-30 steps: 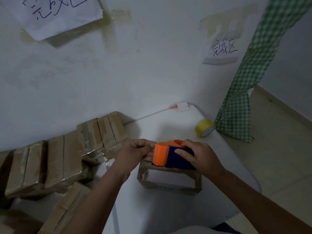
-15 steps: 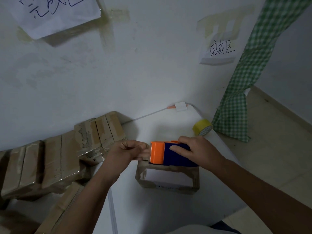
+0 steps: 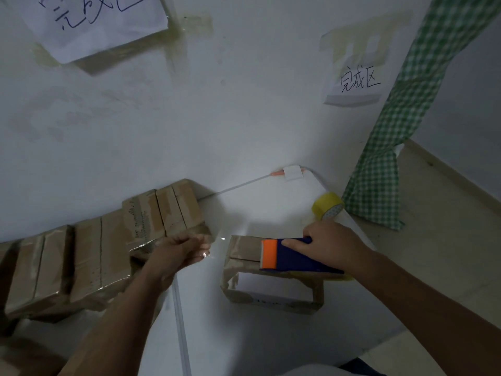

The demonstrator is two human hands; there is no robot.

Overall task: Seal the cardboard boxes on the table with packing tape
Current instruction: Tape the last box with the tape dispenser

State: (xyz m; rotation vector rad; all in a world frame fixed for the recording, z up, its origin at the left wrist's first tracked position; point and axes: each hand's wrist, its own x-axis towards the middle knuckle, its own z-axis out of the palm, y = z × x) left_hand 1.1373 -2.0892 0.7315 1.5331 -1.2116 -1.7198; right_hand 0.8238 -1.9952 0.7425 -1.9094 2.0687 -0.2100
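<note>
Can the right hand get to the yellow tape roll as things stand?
Probably yes, but not freely: the right hand is gripping the tape dispenser on the box. The yellow tape roll sits just beyond it on the table, nothing between.

Two handwritten paper signs [image 3: 355, 85] are taped to the white wall [image 3: 217, 104]. A green checked curtain [image 3: 390, 147] hangs beyond the table's right edge (reaching the floor [image 3: 447, 226]).
</note>
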